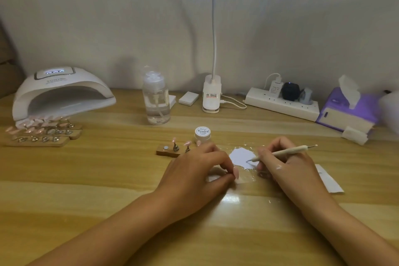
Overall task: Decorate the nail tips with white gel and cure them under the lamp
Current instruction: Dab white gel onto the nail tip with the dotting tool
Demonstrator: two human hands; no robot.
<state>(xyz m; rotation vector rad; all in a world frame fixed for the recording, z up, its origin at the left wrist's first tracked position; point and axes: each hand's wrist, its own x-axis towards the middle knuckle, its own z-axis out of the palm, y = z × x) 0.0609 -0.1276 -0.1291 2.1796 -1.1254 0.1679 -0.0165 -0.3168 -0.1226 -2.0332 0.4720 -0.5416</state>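
Loading pen (285, 151) with white gel (241, 156), centre of frame.
Right hand (287, 166) gripping pen, point in gel smear on desk (108, 179). Left hand (198, 166) curled, pinching apparent nail tip (236, 173) alongside. Next, likely: light, steady dab onto tip. Lamp (62, 93) waiting upper left.

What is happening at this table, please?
A person works at a wooden table. The right hand holds a dotting pen with its point in a patch of white gel. The left hand rests curled beside the patch; whether it holds anything is unclear. Pink nail tips stand on a small wooden holder near the gel jar, and the curing lamp sits at the far left.
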